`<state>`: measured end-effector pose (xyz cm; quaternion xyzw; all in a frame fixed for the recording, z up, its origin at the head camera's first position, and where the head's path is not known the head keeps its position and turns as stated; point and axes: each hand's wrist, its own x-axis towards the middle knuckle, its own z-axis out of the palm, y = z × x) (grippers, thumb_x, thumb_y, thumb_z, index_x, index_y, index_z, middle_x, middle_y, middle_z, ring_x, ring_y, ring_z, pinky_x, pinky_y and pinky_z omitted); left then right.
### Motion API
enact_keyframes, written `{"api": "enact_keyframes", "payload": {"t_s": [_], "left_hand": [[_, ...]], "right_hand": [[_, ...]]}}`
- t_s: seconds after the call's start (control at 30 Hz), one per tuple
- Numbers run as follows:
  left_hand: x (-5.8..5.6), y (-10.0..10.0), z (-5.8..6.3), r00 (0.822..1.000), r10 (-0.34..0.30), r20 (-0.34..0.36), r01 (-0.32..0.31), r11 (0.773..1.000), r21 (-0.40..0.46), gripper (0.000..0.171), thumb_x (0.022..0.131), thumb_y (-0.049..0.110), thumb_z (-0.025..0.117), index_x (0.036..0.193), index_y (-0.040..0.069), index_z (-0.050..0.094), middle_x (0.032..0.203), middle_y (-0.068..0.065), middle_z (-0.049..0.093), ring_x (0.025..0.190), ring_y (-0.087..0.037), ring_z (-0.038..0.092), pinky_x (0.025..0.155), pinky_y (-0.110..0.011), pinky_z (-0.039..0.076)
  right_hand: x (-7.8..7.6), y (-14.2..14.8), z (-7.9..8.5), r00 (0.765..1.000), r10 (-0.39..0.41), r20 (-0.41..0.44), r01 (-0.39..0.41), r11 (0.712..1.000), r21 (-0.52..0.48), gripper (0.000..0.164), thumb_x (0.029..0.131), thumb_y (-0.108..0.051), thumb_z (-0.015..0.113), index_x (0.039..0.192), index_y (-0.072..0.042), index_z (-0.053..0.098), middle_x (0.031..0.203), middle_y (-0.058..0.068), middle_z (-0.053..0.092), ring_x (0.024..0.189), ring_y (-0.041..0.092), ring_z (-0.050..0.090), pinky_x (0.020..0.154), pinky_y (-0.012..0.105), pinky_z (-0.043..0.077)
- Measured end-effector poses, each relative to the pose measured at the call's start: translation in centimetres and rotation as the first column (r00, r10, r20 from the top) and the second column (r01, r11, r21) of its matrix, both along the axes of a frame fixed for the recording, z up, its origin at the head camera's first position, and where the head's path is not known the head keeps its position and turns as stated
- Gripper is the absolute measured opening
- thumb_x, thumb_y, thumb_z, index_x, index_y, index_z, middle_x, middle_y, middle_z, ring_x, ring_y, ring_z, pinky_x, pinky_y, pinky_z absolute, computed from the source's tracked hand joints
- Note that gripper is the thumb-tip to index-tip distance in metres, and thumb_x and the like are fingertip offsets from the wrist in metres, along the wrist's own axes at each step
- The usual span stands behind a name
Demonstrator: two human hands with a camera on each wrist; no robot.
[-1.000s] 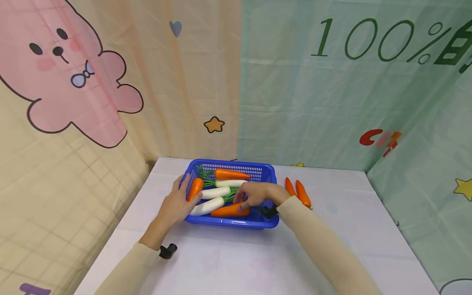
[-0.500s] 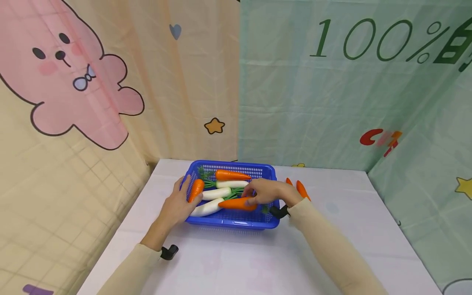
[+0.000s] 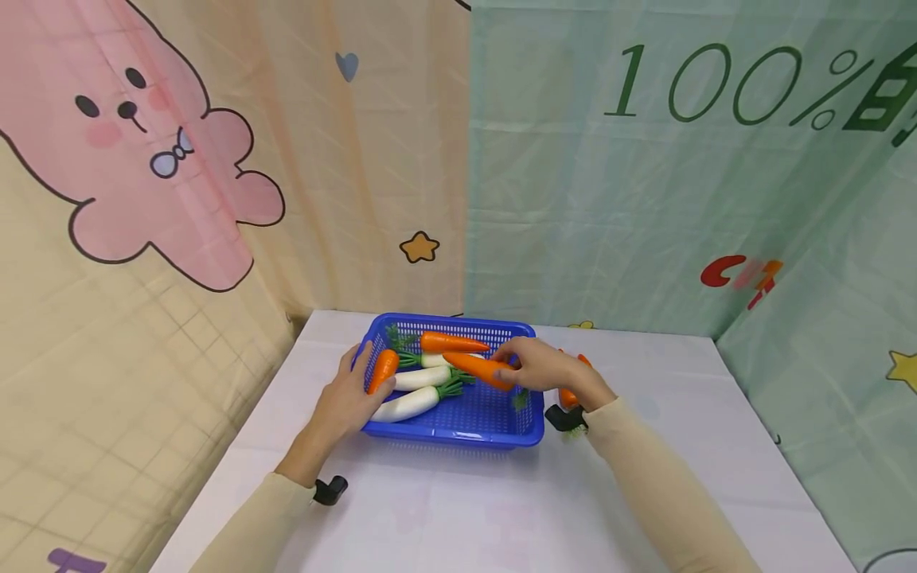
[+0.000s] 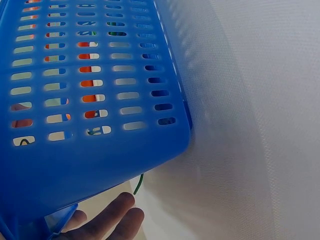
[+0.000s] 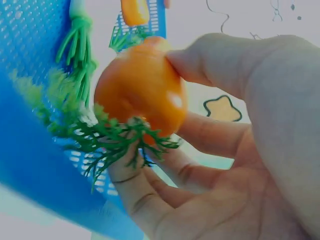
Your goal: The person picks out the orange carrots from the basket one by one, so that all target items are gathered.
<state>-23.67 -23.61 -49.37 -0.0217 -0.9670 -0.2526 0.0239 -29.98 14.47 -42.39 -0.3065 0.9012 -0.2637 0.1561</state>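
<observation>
A blue plastic basket (image 3: 458,436) sits on the table, holding white radishes (image 3: 408,404) with green tops and several orange carrots. My right hand (image 3: 533,366) pinches one carrot (image 3: 476,368) near its leafy end, thumb on one side and fingers on the other. The right wrist view shows that carrot's blunt end (image 5: 140,90) with feathery green leaves, above the basket. At the basket's left side, my left hand (image 3: 351,402) grips the rim, thumb over the inside beside another carrot (image 3: 383,370). In the left wrist view its fingers (image 4: 112,217) show past the basket's edge.
More carrots (image 3: 568,398) lie on the white table (image 3: 458,509) just right of the basket, partly behind my right wrist. Another carrot (image 3: 451,342) rests along the basket's back. Printed curtains (image 3: 573,199) stand behind and beside the table.
My right hand has lifted the carrot from the basket's front and moved it back and right, tilting it. The radish leaves beneath are uncovered. My left hand stays at the rim.
</observation>
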Motion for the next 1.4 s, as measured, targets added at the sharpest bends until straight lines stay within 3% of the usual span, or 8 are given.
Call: {"api": "enact_keyframes", "payload": {"t_s": [0.13,0.37,0.7,1.13,1.4], "left_hand": [[-0.1,0.0,-0.1,1.000,0.002,-0.003,-0.002,1.000,0.002,0.096,0.117,0.059,0.059,0.188,0.009,0.018,0.192,-0.030,0.018,0.140,-0.071,0.065,0.118,-0.083,0.056],[-0.2,0.0,-0.2,1.000,0.005,-0.008,-0.005,1.000,-0.001,0.095,0.117,0.059,0.058,0.188,0.010,0.018,0.192,-0.030,0.018,0.141,-0.070,0.066,0.118,-0.083,0.056],[-0.3,0.1,0.0,1.000,0.001,-0.004,-0.001,1.000,0.002,0.095,0.117,0.060,0.058,0.188,0.010,0.018,0.192,-0.031,0.019,0.143,-0.071,0.064,0.119,-0.085,0.053],[-0.3,0.1,0.1,1.000,0.004,0.016,-0.004,1.000,-0.023,0.096,0.117,0.060,0.057,0.188,0.008,0.016,0.190,-0.033,0.019,0.145,-0.070,0.062,0.119,-0.083,0.054],[-0.3,0.1,0.1,1.000,0.004,0.009,-0.003,1.000,-0.019,0.096,0.117,0.060,0.056,0.188,0.009,0.017,0.191,-0.032,0.018,0.145,-0.070,0.062,0.119,-0.083,0.054]], "right_hand": [[0.0,1.0,-0.3,0.997,-0.071,-0.007,0.070,0.996,-0.048,0.036,0.116,-0.029,0.073,0.142,-0.004,0.079,0.120,0.009,0.083,0.096,0.017,0.075,0.089,0.034,0.067],[0.2,2.8,-0.3,0.986,-0.164,-0.019,0.161,0.983,-0.093,0.039,0.118,-0.031,0.070,0.145,-0.004,0.075,0.132,0.013,0.081,0.116,0.027,0.076,0.110,0.052,0.069],[0.4,6.3,-0.6,0.967,-0.254,0.021,0.253,0.949,-0.189,0.045,0.120,-0.032,0.066,0.154,-0.003,0.068,0.138,0.020,0.079,0.125,0.036,0.078,0.116,0.062,0.064],[1.0,10.2,-2.2,0.924,-0.354,0.146,0.381,0.887,-0.260,0.055,0.121,-0.033,0.063,0.164,0.000,0.057,0.144,0.026,0.073,0.124,0.034,0.076,0.108,0.053,0.067],[1.3,12.4,-3.1,0.877,-0.440,0.191,0.476,0.850,-0.225,0.060,0.120,-0.034,0.064,0.165,0.003,0.053,0.142,0.029,0.070,0.120,0.034,0.075,0.109,0.055,0.071]]}}
